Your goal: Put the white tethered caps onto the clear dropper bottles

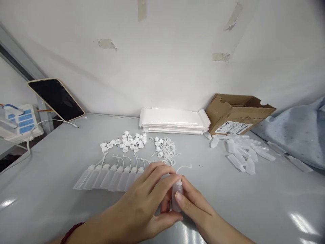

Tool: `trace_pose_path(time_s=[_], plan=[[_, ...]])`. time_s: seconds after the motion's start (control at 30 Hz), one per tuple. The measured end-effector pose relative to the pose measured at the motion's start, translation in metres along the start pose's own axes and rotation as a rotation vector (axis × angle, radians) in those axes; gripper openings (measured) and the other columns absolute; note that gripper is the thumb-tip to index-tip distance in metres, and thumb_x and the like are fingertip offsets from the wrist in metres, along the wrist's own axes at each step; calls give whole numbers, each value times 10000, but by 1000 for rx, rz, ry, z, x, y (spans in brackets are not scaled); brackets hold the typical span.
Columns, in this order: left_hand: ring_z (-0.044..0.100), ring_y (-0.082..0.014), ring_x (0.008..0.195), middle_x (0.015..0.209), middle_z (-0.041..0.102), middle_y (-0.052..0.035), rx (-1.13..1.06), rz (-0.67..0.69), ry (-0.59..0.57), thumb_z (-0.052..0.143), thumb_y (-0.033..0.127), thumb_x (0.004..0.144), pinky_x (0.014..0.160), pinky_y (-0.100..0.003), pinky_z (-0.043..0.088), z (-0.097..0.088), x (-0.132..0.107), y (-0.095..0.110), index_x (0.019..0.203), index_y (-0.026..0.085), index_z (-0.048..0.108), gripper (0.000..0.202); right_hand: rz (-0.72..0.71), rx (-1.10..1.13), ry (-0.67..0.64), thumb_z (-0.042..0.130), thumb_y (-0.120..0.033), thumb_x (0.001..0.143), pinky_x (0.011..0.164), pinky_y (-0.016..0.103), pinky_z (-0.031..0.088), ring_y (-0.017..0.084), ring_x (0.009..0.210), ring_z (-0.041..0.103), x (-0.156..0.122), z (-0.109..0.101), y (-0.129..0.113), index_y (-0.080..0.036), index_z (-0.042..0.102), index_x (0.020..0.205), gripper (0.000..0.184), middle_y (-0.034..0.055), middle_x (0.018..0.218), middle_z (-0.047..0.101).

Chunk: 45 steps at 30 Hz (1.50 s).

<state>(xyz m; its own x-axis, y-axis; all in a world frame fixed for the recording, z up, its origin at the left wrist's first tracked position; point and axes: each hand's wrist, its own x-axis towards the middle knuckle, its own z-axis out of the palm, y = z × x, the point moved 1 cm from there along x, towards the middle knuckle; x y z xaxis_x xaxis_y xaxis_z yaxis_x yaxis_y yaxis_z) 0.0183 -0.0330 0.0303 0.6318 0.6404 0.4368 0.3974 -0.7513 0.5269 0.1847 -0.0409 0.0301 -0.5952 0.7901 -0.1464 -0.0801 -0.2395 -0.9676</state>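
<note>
Between my hands stands a small translucent squeeze bottle point(177, 200), upright, with a white fitting at its neck and a thin white strap point(185, 166) sticking up from it. My left hand point(149, 200) curls around the bottle's left side, index fingertip on the neck and thumb near the base. My right hand point(195, 203) grips the bottle from the right, its thumb across the front. Left of my hands lies a row of similar bottles point(110, 178) with straps at their necks; my left hand hides the row's right end.
White caps point(132, 140) lie in a pile behind the row, beside a heap of white strap rings point(167, 149). Loose bottles point(240, 154) are scattered at right before a cardboard box point(238, 113). White padded envelopes point(175, 120) are stacked at the wall. A phone point(57, 98) leans at left near a power strip point(24, 123).
</note>
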Motion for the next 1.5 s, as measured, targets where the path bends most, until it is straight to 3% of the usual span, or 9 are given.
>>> trace_pose_path(time_s=[0.2,0.4,0.57,0.83,1.03,1.17,1.27,1.5], plan=[[465,-250,1086,1112,555,-118,46,26,19,573,53,819,975,-406,404,0,1,2,1300,146,338,543,-48,-32,63,421,-390,972,793,295,415,151,764,527,2,-2,2,-216,620,932,268,2,796,584],[457,-227,1092,1114,544,-76,-54,-58,-13,655,69,766,981,-364,409,-7,3,-1,1259,188,404,565,-45,-12,299,536,-437,898,683,280,426,141,662,514,6,-11,8,-196,674,913,278,0,713,581],[418,-222,1135,1157,502,-67,-45,-102,-45,686,110,775,986,-352,396,-8,1,-5,1265,210,430,561,-9,-74,312,576,-460,860,673,265,422,131,653,511,7,-14,7,-187,711,876,305,3,704,595],[447,-195,1047,1091,514,-36,-70,-132,-66,676,79,771,917,-321,414,-7,1,-9,1236,227,449,538,13,-43,308,616,-432,843,656,246,425,118,641,511,9,-17,8,-206,735,924,268,-7,712,610],[472,-210,965,1041,532,-77,-3,-45,19,639,103,811,877,-354,442,3,-3,-1,1297,157,400,544,31,171,147,570,-304,889,758,284,420,152,717,573,8,-19,9,-190,759,882,221,25,737,670],[458,-226,978,1039,514,-88,71,-32,69,645,131,813,877,-369,435,6,-3,1,1267,140,427,503,49,291,58,541,-277,905,738,291,430,162,725,600,7,-19,8,-170,757,861,245,48,767,685],[443,-245,995,1064,499,-98,128,-53,76,639,135,802,872,-391,430,4,-2,0,1244,145,444,483,57,305,102,586,-299,883,700,274,434,146,682,594,7,-20,8,-167,744,834,212,36,728,676],[441,-250,960,1072,522,-105,112,-52,-59,568,111,818,833,-422,438,2,-2,0,1301,129,390,515,79,182,256,737,-366,762,634,233,402,97,602,519,9,-19,13,-173,675,765,202,-19,642,609]])
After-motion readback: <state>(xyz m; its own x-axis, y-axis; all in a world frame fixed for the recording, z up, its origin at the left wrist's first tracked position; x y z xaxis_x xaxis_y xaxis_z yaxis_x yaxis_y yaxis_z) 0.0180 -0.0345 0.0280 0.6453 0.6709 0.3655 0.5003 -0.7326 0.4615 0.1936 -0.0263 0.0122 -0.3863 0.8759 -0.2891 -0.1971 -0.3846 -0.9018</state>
